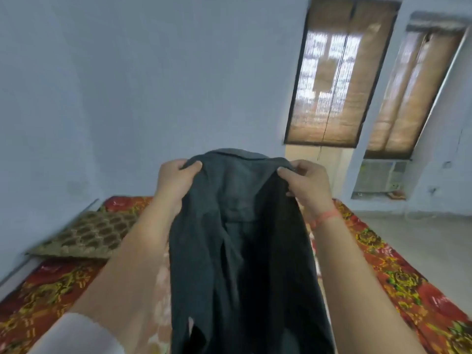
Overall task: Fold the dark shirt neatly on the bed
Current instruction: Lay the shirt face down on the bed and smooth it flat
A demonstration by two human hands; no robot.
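I am holding the dark grey cloth shirt (242, 238) up in the air in front of me, above the bed with the red and yellow flowery cover (398, 272). My left hand (176, 180) pinches one shoulder near the collar, with the thumb on top. My right hand (306, 182) pinches the other shoulder the same way. The shirt hangs down long and loose between my arms, and none of it lies flat on the bed yet.

I think this is the start: I am holding the shirt up to get it straight. Next I should lay it down flat on the bed cover, away from the brown patterned pillow (86, 236), and smooth it. Then the sides can be folded in.
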